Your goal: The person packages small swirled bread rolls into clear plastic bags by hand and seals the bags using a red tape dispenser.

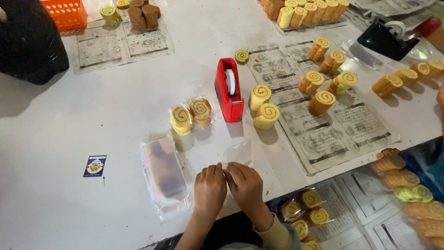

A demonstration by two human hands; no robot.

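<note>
Closest to the camera, at six o'clock, the left hand (pixel 209 185) and the right hand (pixel 245 181) meet on the white table (pixel 55 203), fingertips pinched narrowly together on the near edge of a clear plastic bag (pixel 237 153) that lies flat and looks empty. Just to the left, at about eight o'clock, lies a stack of clear bags (pixel 164 173), and farther left a small blue card (pixel 95 165). Ahead of the hands, toward eleven o'clock, two wrapped rolls (pixel 190 115) already sit sealed in plastic, so by the look of it two pieces are finished. At twelve o'clock stands the red tape dispenser (pixel 228 90), with two bare yellow swirl rolls (pixel 263 106) just to its right. Past them, toward one and two o'clock, more unwrapped rolls (pixel 326 78) rest on printed paper sheets (pixel 333 134), and a further row (pixel 305 11) lines the far edge, so I judge most of the wrapping is yet to be done. An orange basket (pixel 67 13) sits far off at eleven o'clock, a black tape dispenser (pixel 384 39) at two o'clock.
</note>
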